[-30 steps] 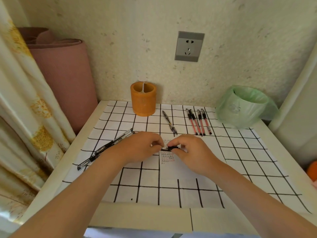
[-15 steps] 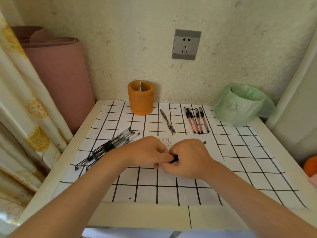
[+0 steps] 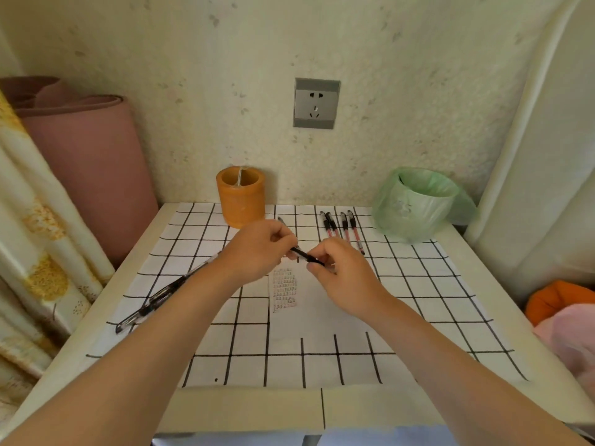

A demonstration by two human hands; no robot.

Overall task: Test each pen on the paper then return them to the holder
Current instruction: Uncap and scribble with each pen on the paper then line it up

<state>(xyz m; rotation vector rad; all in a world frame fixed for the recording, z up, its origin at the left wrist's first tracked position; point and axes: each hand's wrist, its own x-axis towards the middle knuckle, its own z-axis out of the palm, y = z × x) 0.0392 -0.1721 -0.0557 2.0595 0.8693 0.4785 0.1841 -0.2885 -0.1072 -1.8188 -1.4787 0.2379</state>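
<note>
A black pen [image 3: 306, 255] is held above the table between both hands. My left hand [image 3: 260, 249] pinches its upper end and my right hand [image 3: 341, 275] pinches its lower end. Below them lies a white paper [image 3: 309, 310] with rows of small scribbles [image 3: 285, 289]. The orange pen holder [image 3: 240, 196] stands at the back by the wall. Several red pens [image 3: 341, 228] lie side by side at the back right. A bundle of black pens [image 3: 154, 299] lies at the left, partly hidden by my left forearm. Another pen [image 3: 280, 219] pokes out behind my left hand.
A black-and-white grid cloth [image 3: 418, 284] covers the table. A bin lined with a green bag [image 3: 415, 204] stands at the back right. A pink roll [image 3: 83, 156] and a curtain [image 3: 38, 252] flank the left; orange and pink cloth [image 3: 566, 317] lies right.
Both hands have risen off the paper and moved toward the back with the black pen. The scribbled rows, covered before, now show.
</note>
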